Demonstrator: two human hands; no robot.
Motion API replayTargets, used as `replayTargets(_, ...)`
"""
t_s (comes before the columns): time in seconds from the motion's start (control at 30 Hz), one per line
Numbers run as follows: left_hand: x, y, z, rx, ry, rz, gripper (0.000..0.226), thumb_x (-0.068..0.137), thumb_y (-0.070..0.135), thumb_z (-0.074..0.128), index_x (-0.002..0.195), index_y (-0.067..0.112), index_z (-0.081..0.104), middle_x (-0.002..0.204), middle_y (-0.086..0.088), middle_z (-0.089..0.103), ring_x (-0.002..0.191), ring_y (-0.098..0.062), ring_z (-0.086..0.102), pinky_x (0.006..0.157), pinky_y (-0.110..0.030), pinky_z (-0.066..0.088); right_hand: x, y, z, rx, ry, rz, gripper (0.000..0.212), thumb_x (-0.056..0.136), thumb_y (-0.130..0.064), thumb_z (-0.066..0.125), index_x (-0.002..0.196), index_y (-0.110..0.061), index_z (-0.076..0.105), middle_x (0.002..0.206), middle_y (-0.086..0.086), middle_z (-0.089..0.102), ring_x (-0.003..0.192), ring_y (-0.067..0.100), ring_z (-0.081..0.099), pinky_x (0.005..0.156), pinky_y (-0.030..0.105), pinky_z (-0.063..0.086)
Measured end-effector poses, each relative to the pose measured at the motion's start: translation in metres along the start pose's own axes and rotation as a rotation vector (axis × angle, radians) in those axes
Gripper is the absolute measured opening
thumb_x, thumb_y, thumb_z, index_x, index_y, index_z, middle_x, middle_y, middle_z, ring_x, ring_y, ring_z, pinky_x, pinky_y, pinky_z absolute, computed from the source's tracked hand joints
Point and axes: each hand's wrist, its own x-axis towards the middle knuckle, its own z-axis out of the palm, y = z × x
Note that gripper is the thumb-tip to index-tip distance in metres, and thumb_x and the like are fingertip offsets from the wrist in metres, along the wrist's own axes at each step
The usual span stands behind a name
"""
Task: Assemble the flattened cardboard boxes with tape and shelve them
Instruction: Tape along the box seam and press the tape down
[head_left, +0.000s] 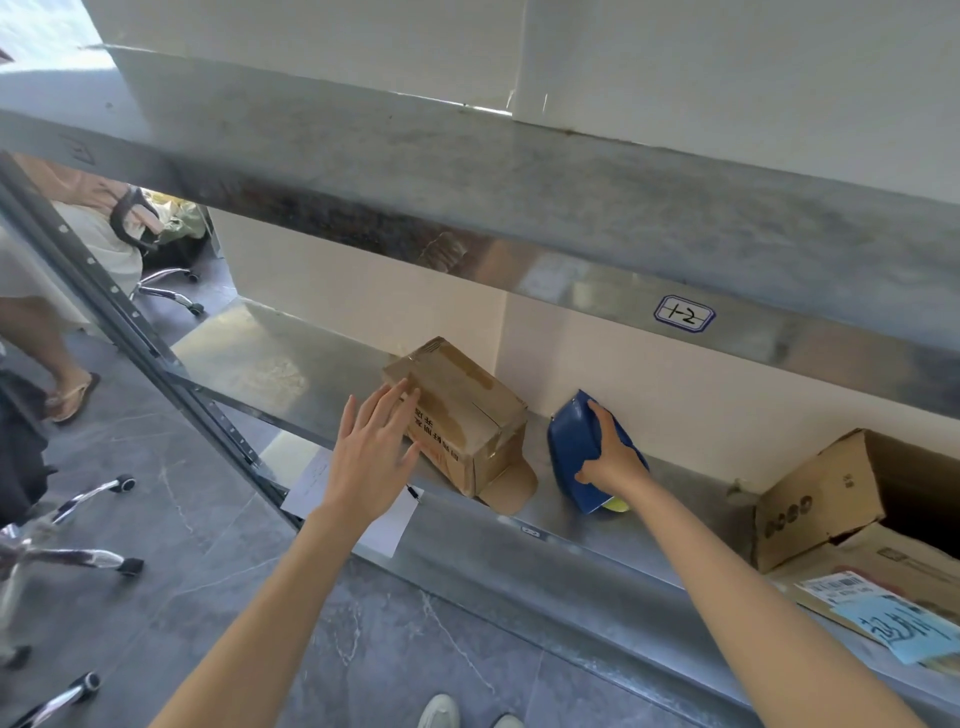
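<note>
Brown cardboard, taped along its top seam, forms the assembled box (462, 415) that sits on the lower metal shelf (597, 525), close to the pale back wall, with one rounded flap sticking out loose at its near bottom corner. The left hand (371, 457) is released, its fingers straight and spread, the fingertips at the box's left end; whether they press the cardboard or hang just short of it cannot be told. Just to the right of the box, apart from it, the right hand (610, 457) grasps a blue tape dispenser (569, 447), fingers curled over its top, the tool resting on the shelf with a bit of yellow showing beneath it.

Further right on the same shelf a second cardboard box (815, 493) lies on its side, its mouth open, above flat cardboard that carries a pale blue handwritten note (898, 623). A white sheet (387, 525) hangs from the shelf's front edge below the left wrist. The upper shelf (519, 182) bears a small label (684, 313) on its front lip. On the grey tiled floor at left stand a chrome chair base (67, 551) and another person's sandalled foot (72, 397).
</note>
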Motion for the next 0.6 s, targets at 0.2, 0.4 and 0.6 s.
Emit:
replayTargets(0.2,0.007,-0.003,-0.004,-0.066,0.031,0.018,0.061,0.097,0.031,0.059,0.152,0.018,0.036,0.158,-0.002,0.033,0.149,-0.021,0.023,0.123,-0.045,0.010,0.000,0.004,0.003,-0.035,0.147,-0.076,0.079,0.090,-0.029,0.064,0.150,-0.043,0.014,0.128,0.009,0.059,0.091,0.029,0.063,0.070,0.039,0.052)
replayTargets(0.4,0.022,0.009,-0.012,-0.159,0.104,0.076,0.053,0.091,0.025,0.065,0.142,0.018,0.051,0.145,-0.001,0.051,0.138,-0.023,0.041,0.115,-0.042,0.030,-0.014,0.016,-0.018,-0.201,0.200,-0.284,0.071,0.087,-0.044,0.067,0.139,-0.055,0.019,0.109,-0.005,0.065,0.072,0.017,0.057,0.054,0.026,0.041)
replayTargets(0.6,0.038,0.034,-0.013,-0.276,0.062,0.110,0.045,0.089,0.028,0.065,0.133,0.025,0.059,0.134,0.006,0.059,0.128,-0.020,0.048,0.104,-0.037,0.035,-0.046,0.018,-0.053,-0.441,0.172,-0.389,0.072,0.088,-0.053,0.061,0.140,-0.062,0.012,0.071,-0.016,0.059,0.059,0.000,0.051,0.052,0.021,0.034)
